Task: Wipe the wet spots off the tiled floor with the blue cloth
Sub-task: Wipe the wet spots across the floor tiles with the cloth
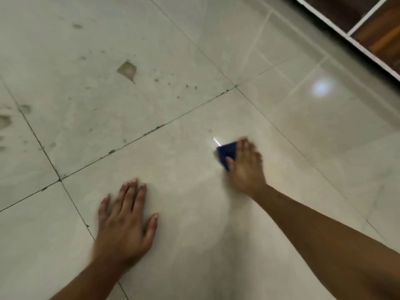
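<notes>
My right hand point(246, 165) presses a folded blue cloth point(225, 153) flat against the pale tiled floor point(194, 191), right of centre; most of the cloth is hidden under the palm. My left hand point(124, 219) lies flat on the same tile, fingers spread, holding nothing. Wet and dirty spots lie on the tile beyond: a large brownish patch point(127, 70), small specks point(188, 86) around it, and smudges point(4, 122) at the left edge. A thin bright glint point(216, 141) shows just beyond the cloth.
Dark grout lines point(149, 132) cross the floor, with grime along them. A wooden shelf unit with white edges point(368, 29) stands at the top right. A lamp reflection point(322, 87) glows on the glossy tile to the right.
</notes>
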